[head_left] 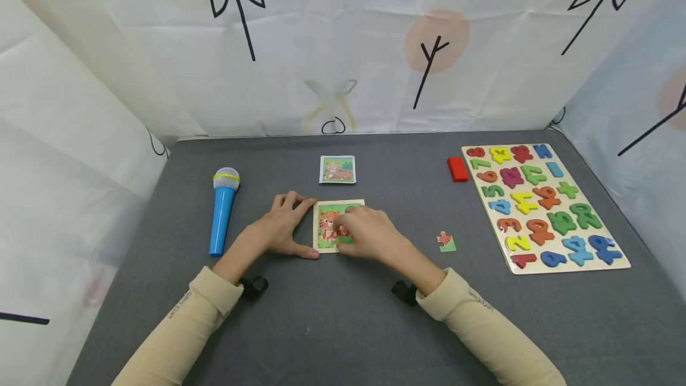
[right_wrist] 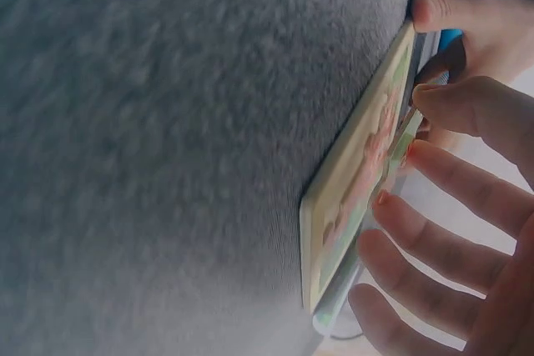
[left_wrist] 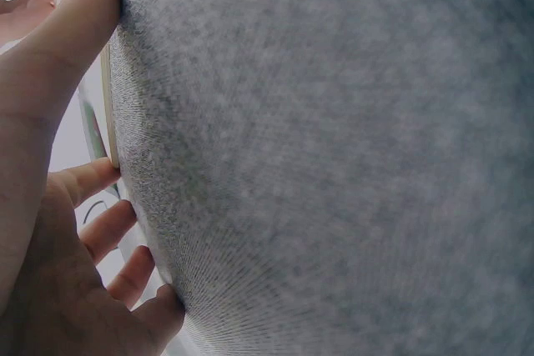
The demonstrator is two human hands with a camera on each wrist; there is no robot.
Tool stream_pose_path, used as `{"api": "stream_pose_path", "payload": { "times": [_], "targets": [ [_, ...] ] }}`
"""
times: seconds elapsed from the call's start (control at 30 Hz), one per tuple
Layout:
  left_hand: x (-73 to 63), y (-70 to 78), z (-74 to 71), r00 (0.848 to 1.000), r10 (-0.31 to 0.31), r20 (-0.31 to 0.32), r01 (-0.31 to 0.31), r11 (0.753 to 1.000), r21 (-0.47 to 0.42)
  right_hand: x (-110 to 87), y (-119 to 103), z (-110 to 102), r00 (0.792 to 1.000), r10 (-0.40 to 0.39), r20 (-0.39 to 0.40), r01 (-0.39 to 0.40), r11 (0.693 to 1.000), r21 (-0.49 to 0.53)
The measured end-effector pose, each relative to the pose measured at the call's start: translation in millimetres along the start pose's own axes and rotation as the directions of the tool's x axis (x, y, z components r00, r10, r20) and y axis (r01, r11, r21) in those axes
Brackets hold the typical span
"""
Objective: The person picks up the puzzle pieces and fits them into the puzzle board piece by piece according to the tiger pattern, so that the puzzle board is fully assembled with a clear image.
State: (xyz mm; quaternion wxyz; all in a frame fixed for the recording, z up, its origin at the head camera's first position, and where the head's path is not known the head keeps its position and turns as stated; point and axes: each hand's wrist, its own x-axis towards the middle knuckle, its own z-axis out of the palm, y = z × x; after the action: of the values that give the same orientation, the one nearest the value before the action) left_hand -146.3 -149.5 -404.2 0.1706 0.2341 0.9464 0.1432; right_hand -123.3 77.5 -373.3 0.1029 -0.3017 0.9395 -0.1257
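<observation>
A small wooden jigsaw puzzle (head_left: 328,228) with a red animal on a green ground lies in a pale-rimmed tray (head_left: 343,202) at the table's middle. My left hand (head_left: 278,228) rests at the tray's left side, fingers spread, thumb by its near corner. Over the tray's right part, my right hand (head_left: 370,234) pinches a puzzle piece (right_wrist: 405,137) between thumb and index finger. The piece is tilted above the puzzle in the right wrist view; the hand hides part of the picture in the head view. Another puzzle piece (head_left: 446,242) lies loose to the right.
Behind the tray lies a square animal picture (head_left: 337,170). A blue toy microphone (head_left: 220,219) is at the left. Toward the right are a red block (head_left: 457,169) and a board of coloured numbers and shapes (head_left: 498,223). Patterned cloth (head_left: 375,88) hangs behind the table.
</observation>
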Motion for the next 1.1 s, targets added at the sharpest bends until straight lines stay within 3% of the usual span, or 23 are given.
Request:
{"api": "stream_pose_path", "payload": {
  "times": [1.1],
  "targets": [
    [-0.1, -1.0, 0.4, 1.0, 0.003, 0.0, -0.003, 1.0, -0.002, 4.1, -4.3, 9.7, 1.0, -0.012, -0.025, 0.01, 0.999, -0.045]
  ]
}}
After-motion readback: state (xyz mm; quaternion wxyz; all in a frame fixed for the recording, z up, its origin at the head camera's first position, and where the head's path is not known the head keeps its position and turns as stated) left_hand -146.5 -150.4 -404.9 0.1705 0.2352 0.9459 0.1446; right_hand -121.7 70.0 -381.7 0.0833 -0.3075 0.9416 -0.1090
